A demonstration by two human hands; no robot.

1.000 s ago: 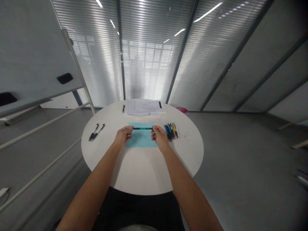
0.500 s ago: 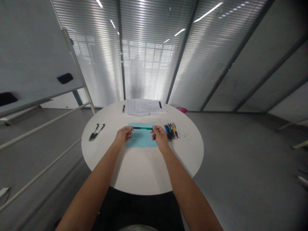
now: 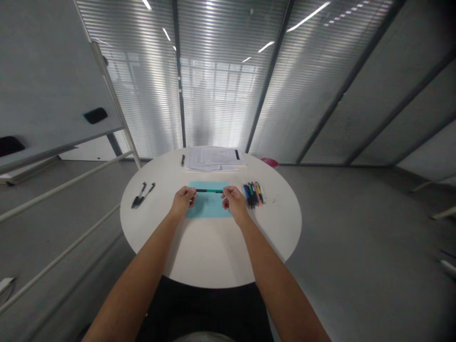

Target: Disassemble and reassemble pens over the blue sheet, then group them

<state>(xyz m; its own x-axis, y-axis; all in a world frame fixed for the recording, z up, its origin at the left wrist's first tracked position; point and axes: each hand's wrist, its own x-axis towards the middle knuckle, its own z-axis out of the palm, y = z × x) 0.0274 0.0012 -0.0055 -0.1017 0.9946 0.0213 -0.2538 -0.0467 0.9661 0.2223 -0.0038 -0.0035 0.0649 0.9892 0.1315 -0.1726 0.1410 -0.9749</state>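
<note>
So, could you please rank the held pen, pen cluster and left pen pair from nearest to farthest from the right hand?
1. Held pen: in the right hand.
2. Pen cluster: on its right.
3. Left pen pair: far left.

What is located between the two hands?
In the head view, a green and black pen spans from the left hand to the right hand, over a blue sheet.

The pen (image 3: 209, 191) is green and black, the sheet (image 3: 208, 207) turquoise, the table (image 3: 210, 251) white, the blinds (image 3: 217, 104) striped.

Whiteboard (image 3: 46, 71) at left, dark block (image 3: 95, 115) on it; slatted blinds (image 3: 217, 114) beyond.
</note>
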